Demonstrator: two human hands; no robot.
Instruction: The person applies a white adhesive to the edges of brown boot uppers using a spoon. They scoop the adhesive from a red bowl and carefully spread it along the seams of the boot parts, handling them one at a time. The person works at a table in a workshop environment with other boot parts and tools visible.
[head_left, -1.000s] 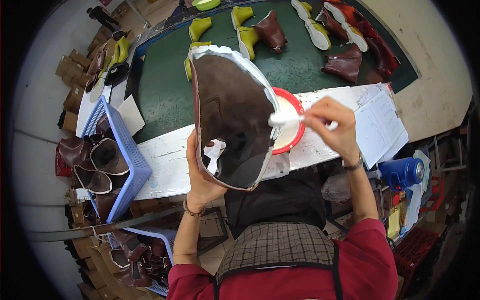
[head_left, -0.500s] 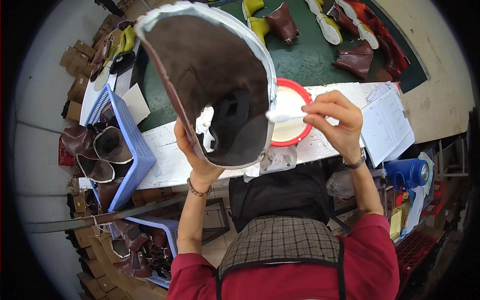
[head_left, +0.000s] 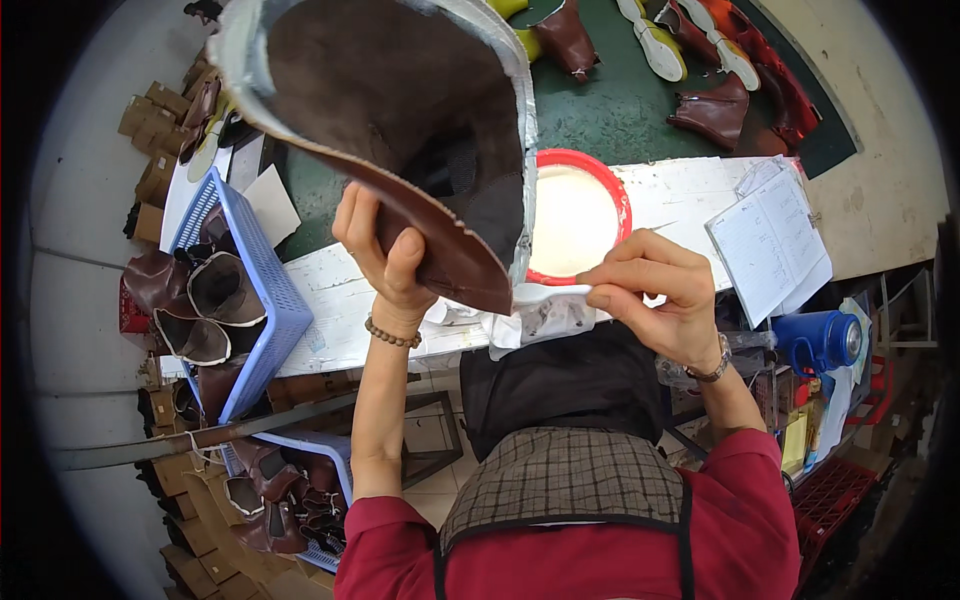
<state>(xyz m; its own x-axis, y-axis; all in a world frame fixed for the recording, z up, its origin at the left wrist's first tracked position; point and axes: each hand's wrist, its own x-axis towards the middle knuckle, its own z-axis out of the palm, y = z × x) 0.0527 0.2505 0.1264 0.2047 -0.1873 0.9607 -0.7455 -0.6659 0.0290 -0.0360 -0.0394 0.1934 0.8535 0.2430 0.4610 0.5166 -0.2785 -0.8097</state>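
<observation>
My left hand [head_left: 385, 250] holds a large brown leather boot upper [head_left: 400, 110] raised close to the camera, its inside facing me and its edge coated pale grey. My right hand [head_left: 660, 300] pinches a thin white brush-like tool [head_left: 572, 292] just under the upper's lower corner, above a crumpled white rag [head_left: 545, 318]. Behind them a red bowl [head_left: 622, 195] with white paste stands on the white work board [head_left: 330, 310]. The upper hides the bowl's left side.
A blue basket [head_left: 272, 292] of brown boot uppers stands at the left, with a second one [head_left: 300, 445] below it. Brown uppers [head_left: 715, 108] and pale soles lie on the green mat [head_left: 610, 95]. Paper sheets [head_left: 770, 240] and a blue cylinder [head_left: 825, 340] are at the right.
My left hand has lifted the boot upper higher and nearer the camera. My right hand has come away from the red bowl, down to the upper's lower corner.
</observation>
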